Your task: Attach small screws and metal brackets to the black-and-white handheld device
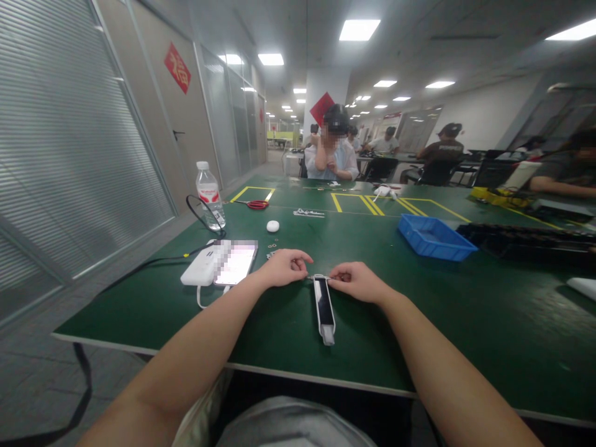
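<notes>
Two hands meet at the far end of a slim white-framed device (325, 304).
With this device as clock centre, it lies on the green table (279, 338), its far end at twelve o'clock; the left hand (286, 268) is toward ten, the right hand (356, 280) toward two, both with curled fingers close to its far corners; whether they clamp something, one cannot tell. The smartphone (238, 264) rests at ten, the blue plastic tray (435, 254) at two.
</notes>
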{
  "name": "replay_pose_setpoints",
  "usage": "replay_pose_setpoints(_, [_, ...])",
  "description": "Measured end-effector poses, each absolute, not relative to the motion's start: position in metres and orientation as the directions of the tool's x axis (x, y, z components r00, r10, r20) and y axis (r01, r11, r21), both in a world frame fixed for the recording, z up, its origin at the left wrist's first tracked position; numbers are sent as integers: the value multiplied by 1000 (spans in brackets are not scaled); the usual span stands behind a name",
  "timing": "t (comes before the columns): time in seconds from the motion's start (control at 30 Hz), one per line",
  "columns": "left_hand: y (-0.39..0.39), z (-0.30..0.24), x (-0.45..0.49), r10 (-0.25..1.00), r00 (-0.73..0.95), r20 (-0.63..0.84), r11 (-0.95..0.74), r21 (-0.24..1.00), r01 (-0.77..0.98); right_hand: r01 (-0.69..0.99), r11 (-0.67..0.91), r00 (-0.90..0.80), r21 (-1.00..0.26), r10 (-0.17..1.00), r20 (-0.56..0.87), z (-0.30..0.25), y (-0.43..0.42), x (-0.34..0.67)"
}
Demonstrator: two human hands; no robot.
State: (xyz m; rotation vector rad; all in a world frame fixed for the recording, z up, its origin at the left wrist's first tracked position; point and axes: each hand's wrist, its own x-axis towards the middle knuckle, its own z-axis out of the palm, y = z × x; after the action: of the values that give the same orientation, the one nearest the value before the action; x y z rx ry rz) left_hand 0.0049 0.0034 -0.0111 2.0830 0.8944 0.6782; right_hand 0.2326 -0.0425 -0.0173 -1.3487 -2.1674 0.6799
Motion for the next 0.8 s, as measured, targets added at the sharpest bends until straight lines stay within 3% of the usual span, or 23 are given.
replay_pose_setpoints(0.33, [4,-6,0,744,668,24,-284,916,283,693,389,-386,-607,911,143,-18,-41,233])
replay_pose_setpoints(0.8, [5,-5,-4,730,683,-4,-217,947,238,696,390,-388,-603,911,141,-16,-42,232])
